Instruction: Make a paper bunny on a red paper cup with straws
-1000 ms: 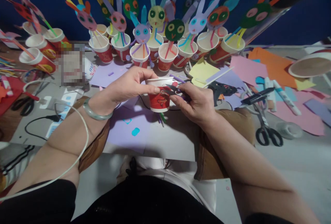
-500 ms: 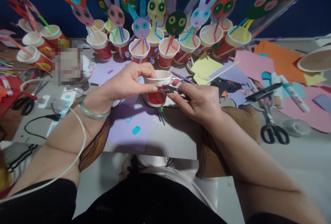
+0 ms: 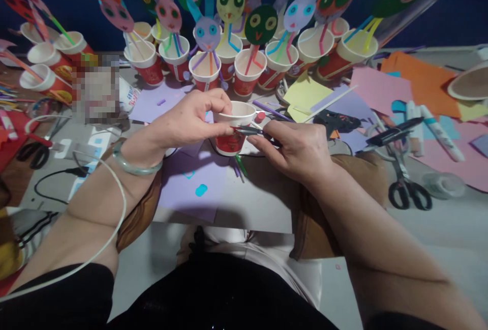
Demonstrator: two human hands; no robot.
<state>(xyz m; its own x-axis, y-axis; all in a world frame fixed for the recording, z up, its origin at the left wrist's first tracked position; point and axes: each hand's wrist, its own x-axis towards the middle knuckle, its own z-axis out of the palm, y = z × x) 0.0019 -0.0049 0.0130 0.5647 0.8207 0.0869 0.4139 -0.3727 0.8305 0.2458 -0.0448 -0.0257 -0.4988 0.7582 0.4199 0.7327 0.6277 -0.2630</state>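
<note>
A red paper cup (image 3: 227, 145) with a white rim stands upright at the middle of the table. My left hand (image 3: 190, 119) grips its left side, fingers over the rim into the cup and thumb pressed on the outer wall. In my right hand (image 3: 299, 149) is a pair of dark scissors (image 3: 249, 130), handles mostly hidden by my fingers. The blades point left and reach the cup's upper wall beside my left thumb. Whether the tips have pierced the wall, I cannot tell. Under and before the cup lies a purple paper sheet (image 3: 194, 200) with a blue cut-out (image 3: 201, 190) on it.
Behind stand several red cups (image 3: 249, 83) bearing paper rabbit figures on straws. To the right are orange paper (image 3: 415, 83), a black glue gun (image 3: 337, 122), black-handled scissors (image 3: 409, 195), markers (image 3: 442, 139) and a tape roll (image 3: 444, 186). A white cable (image 3: 122, 187) crosses my left forearm.
The view has shifted slightly, moving the surroundings a little. Both hands keep their grip, and the scissors remain at the cup's wall.
</note>
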